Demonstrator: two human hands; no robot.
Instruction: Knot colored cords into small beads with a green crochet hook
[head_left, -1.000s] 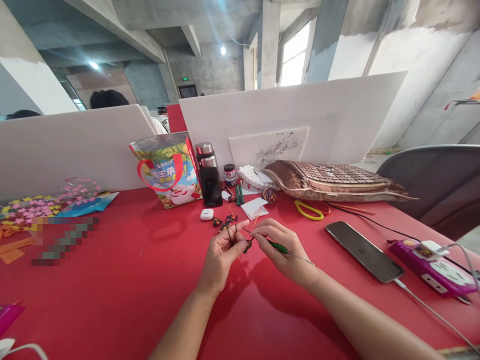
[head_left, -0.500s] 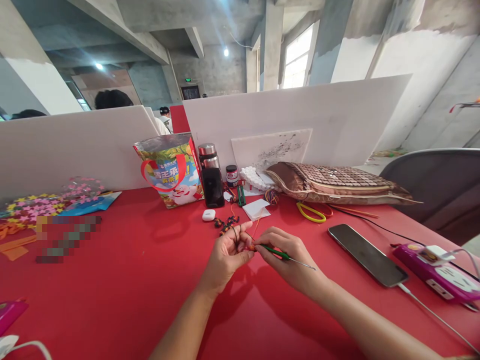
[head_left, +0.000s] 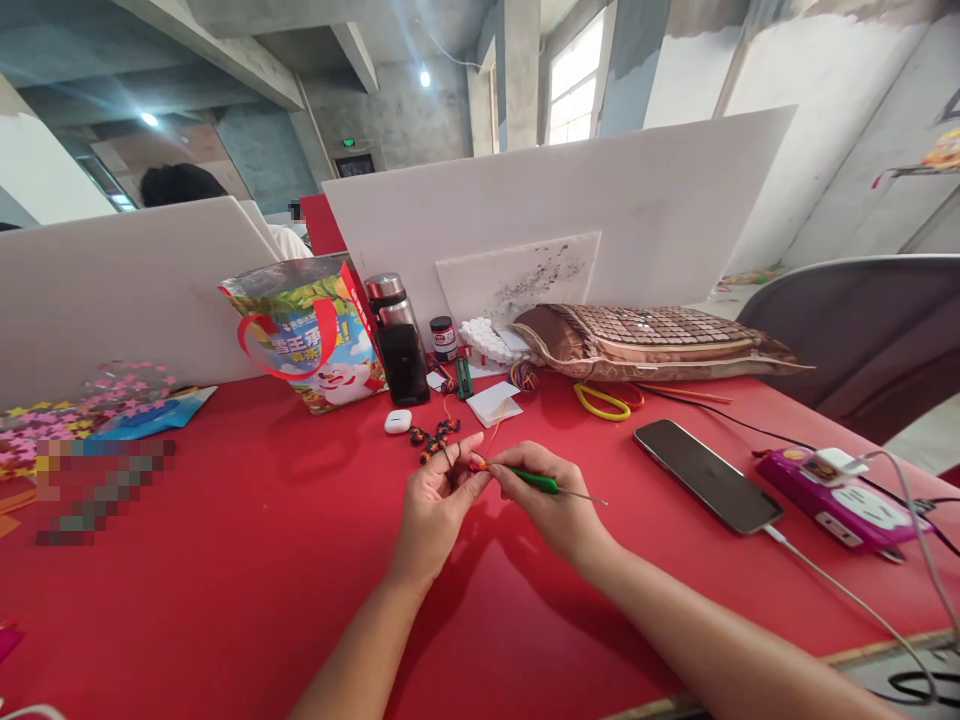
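My right hand [head_left: 541, 490] grips a crochet hook [head_left: 534, 480] by its green handle, the metal end sticking out to the right. Pinched between thumb and fingers of my left hand [head_left: 442, 500] is a small piece of orange and dark crochet work [head_left: 478, 463], and dark yarn loops round a raised finger. The hands meet at the work, so the hook's working tip is hidden. Just beyond my left hand a strip of black and orange crochet [head_left: 435, 436] lies on the red table [head_left: 300, 590]. A thin orange strand runs up from the work toward a white paper [head_left: 493, 403].
Behind the hands stand a gift bag [head_left: 307, 345], a steel flask [head_left: 388, 300], a black phone [head_left: 403, 362] and a jar [head_left: 443, 338]. An earbud case [head_left: 397, 421] lies nearer. To the right are a cushion [head_left: 652, 342], yellow-handled scissors [head_left: 601, 402], a charging phone [head_left: 705, 475] and a purple power strip [head_left: 840, 500].
The whole view has shifted, so the table things sit further left and slightly higher. Both hands stay together at the crochet work, with the hook still in my right hand.
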